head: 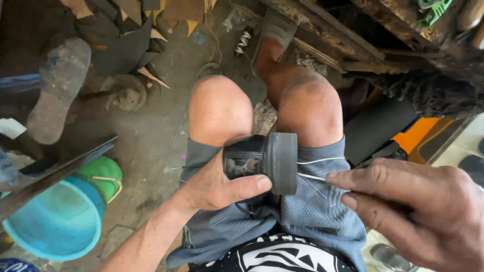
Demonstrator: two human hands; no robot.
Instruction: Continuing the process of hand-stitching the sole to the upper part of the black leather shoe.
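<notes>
My left hand (217, 184) grips a black shoe with a thick dark grey sole (262, 160), held sideways over my lap between my bare knees. My thumb presses on the sole's edge. A thin white thread (317, 161) runs from the sole to the right. My right hand (418, 206) is at the lower right, its fingers pinched on that thread and on a dark tool handle that is mostly hidden in the palm. I sit in grey shorts (307, 211).
A blue plastic bowl (53, 216) and a green one (103, 174) stand at the lower left under a dark metal strip (55, 174). A worn shoe sole (58, 88) and black scraps (123, 45) lie on the dirt floor. A black roll (378, 128) and wooden bench (353, 35) are on the right.
</notes>
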